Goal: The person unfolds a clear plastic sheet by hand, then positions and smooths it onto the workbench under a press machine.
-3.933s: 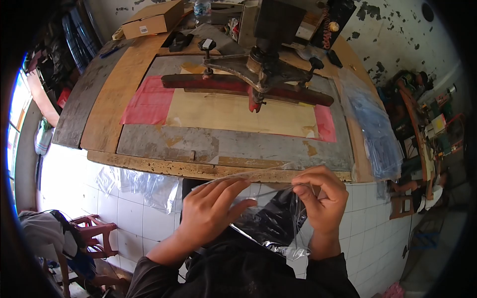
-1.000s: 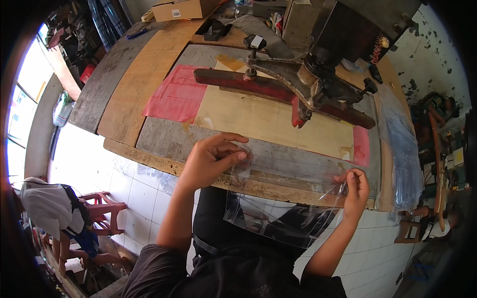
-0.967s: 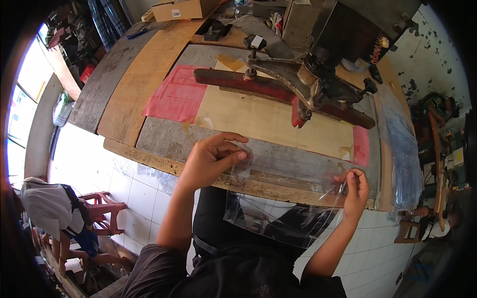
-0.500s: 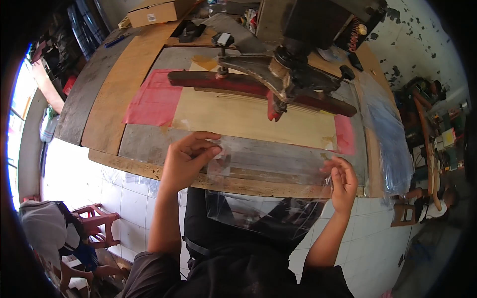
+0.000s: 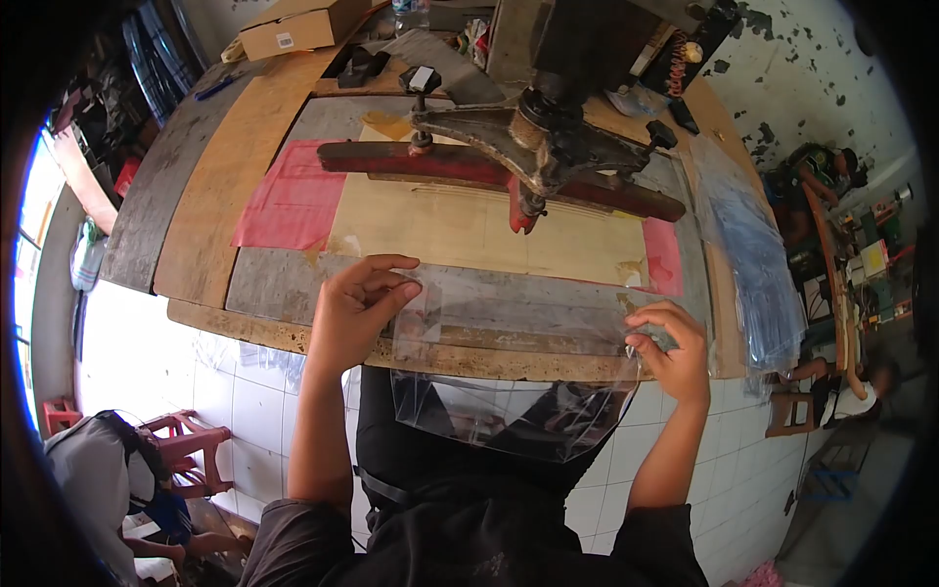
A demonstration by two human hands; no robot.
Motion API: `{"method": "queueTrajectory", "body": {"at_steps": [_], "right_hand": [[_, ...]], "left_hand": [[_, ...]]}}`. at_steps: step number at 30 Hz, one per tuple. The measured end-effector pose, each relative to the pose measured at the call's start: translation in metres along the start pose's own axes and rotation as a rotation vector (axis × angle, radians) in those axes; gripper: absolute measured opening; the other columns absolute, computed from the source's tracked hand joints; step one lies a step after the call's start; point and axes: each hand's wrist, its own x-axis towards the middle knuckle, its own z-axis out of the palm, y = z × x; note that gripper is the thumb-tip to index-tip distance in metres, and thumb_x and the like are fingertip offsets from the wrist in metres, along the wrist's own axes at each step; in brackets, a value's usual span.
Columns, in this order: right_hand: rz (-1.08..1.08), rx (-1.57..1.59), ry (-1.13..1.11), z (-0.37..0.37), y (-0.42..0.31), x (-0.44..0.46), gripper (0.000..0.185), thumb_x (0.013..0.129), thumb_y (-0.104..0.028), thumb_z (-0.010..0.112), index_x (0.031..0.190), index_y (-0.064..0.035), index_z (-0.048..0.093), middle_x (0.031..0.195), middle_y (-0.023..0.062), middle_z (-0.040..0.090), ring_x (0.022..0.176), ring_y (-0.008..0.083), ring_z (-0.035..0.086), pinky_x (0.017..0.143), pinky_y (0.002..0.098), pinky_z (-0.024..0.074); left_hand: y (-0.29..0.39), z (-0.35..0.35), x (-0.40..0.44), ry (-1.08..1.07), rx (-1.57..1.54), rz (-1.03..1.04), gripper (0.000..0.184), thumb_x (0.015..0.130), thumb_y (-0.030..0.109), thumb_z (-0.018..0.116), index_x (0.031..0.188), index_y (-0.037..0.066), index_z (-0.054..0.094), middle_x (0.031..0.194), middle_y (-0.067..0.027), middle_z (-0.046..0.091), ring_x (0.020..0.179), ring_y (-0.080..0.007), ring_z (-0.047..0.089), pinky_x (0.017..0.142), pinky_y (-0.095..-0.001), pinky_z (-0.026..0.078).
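Observation:
A clear plastic sheet (image 5: 509, 411), perhaps a bag, hangs between my hands over the table's front edge, and its lower part droops in front of my lap. At its upper left corner my left hand (image 5: 354, 311) is closed in a pinch on it. My right hand (image 5: 675, 347) pinches the sheet's right edge between thumb and fingers. Just beyond the hands lies a cream-coloured panel (image 5: 430, 230), with pink sheeting (image 5: 284, 201) at its left end. Above the panel sits a press head with a long dark-red bar (image 5: 587, 191).
Stacked clear plastic (image 5: 758, 279) lies along the table's right side. A cardboard box (image 5: 298, 34) and a blue pen (image 5: 215, 86) are at the back left. Red stools (image 5: 191, 450) and a seated person (image 5: 93, 470) are at lower left. Other people (image 5: 851, 396) sit at right.
My right hand has closed its fingers on the sheet's right edge, where they were blurred and looser before. The left hand keeps its pinch. The whole view has shifted slightly.

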Motion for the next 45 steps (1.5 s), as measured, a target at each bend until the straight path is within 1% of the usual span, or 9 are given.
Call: {"method": "queueTrajectory", "body": {"at_steps": [1, 5, 7, 11, 13, 16, 22, 34, 45], "right_hand": [[0.05, -0.009, -0.045, -0.004, -0.002, 0.002, 0.02, 0.08, -0.008, 0.087, 0.093, -0.0023, 0.072, 0.092, 0.0072, 0.074, 0.089, 0.0235, 0.07, 0.076, 0.0355, 0.0549], [0.058, -0.112, -0.151, -0.017, -0.004, 0.014, 0.026, 0.079, -0.014, 0.09, 0.088, -0.0016, 0.068, 0.089, 0.0076, 0.073, 0.084, 0.024, 0.07, 0.075, 0.0359, 0.0525], [0.162, 0.012, -0.208, -0.02, -0.002, 0.019, 0.026, 0.082, -0.016, 0.088, 0.085, -0.0009, 0.067, 0.084, 0.0068, 0.072, 0.078, 0.0211, 0.067, 0.073, 0.0329, 0.0505], [0.195, 0.089, -0.178, -0.022, 0.001, 0.024, 0.021, 0.085, -0.011, 0.086, 0.083, 0.0005, 0.068, 0.081, 0.0055, 0.072, 0.075, 0.0155, 0.064, 0.07, 0.0302, 0.049], [0.285, 0.147, -0.162, -0.023, 0.002, 0.024, 0.017, 0.085, -0.008, 0.084, 0.082, 0.0015, 0.071, 0.078, 0.0039, 0.072, 0.074, 0.0106, 0.061, 0.069, 0.0275, 0.0483], [0.336, 0.175, -0.158, -0.025, 0.003, 0.022, 0.015, 0.085, -0.008, 0.085, 0.083, 0.0021, 0.074, 0.079, 0.0035, 0.074, 0.073, 0.0089, 0.062, 0.068, 0.0265, 0.0486], [0.412, 0.229, -0.131, -0.025, 0.004, 0.022, 0.016, 0.085, -0.009, 0.085, 0.083, 0.0022, 0.075, 0.079, 0.0026, 0.074, 0.072, 0.0069, 0.063, 0.068, 0.025, 0.0484], [0.413, 0.279, -0.073, -0.021, 0.006, 0.018, 0.012, 0.086, -0.006, 0.084, 0.085, 0.0011, 0.075, 0.079, 0.0021, 0.074, 0.072, 0.0061, 0.063, 0.069, 0.0236, 0.0497], [0.428, 0.295, -0.053, -0.021, 0.006, 0.017, 0.012, 0.086, -0.005, 0.084, 0.087, 0.0008, 0.074, 0.08, 0.0027, 0.074, 0.073, 0.0065, 0.064, 0.069, 0.024, 0.0511]], "left_hand": [[0.0, 0.0, 0.0, -0.005, -0.001, 0.003, 0.029, 0.096, 0.001, 0.074, 0.124, -0.003, 0.068, 0.098, -0.0098, 0.079, 0.096, -0.0104, 0.071, 0.082, -0.023, 0.054], [-0.004, 0.0, 0.001, -0.013, 0.012, 0.01, 0.029, 0.096, 0.001, 0.074, 0.124, -0.003, 0.068, 0.098, -0.0101, 0.079, 0.097, -0.0108, 0.071, 0.084, -0.0234, 0.055], [-0.005, 0.0, 0.001, -0.011, 0.029, 0.025, 0.028, 0.097, 0.0, 0.073, 0.124, -0.003, 0.067, 0.099, -0.0108, 0.079, 0.097, -0.0114, 0.072, 0.084, -0.024, 0.056], [-0.003, 0.003, 0.001, 0.008, 0.032, 0.025, 0.028, 0.097, 0.0, 0.073, 0.124, -0.003, 0.068, 0.099, -0.0113, 0.079, 0.096, -0.0116, 0.072, 0.085, -0.0249, 0.057], [-0.006, 0.003, 0.0, 0.03, 0.019, 0.049, 0.027, 0.097, 0.006, 0.076, 0.123, 0.0, 0.072, 0.098, -0.0083, 0.079, 0.087, -0.0068, 0.07, 0.079, -0.0219, 0.054], [-0.006, 0.003, 0.001, 0.034, 0.042, 0.048, 0.028, 0.097, 0.005, 0.076, 0.124, 0.0, 0.071, 0.099, -0.0091, 0.08, 0.09, -0.0075, 0.071, 0.081, -0.0222, 0.054], [-0.006, 0.005, 0.002, 0.033, -0.028, 0.03, 0.029, 0.095, 0.0, 0.076, 0.122, -0.003, 0.069, 0.098, -0.0107, 0.079, 0.093, -0.0103, 0.071, 0.082, -0.0249, 0.057], [-0.004, 0.005, 0.002, 0.045, 0.016, 0.036, 0.028, 0.095, 0.002, 0.077, 0.121, -0.003, 0.07, 0.093, -0.0081, 0.079, 0.086, -0.0074, 0.069, 0.079, -0.0235, 0.055], [0.0, 0.006, 0.001, 0.045, 0.033, 0.006, 0.028, 0.094, 0.002, 0.077, 0.121, -0.003, 0.07, 0.094, -0.0081, 0.079, 0.088, -0.0076, 0.07, 0.08, -0.0237, 0.056]]}}
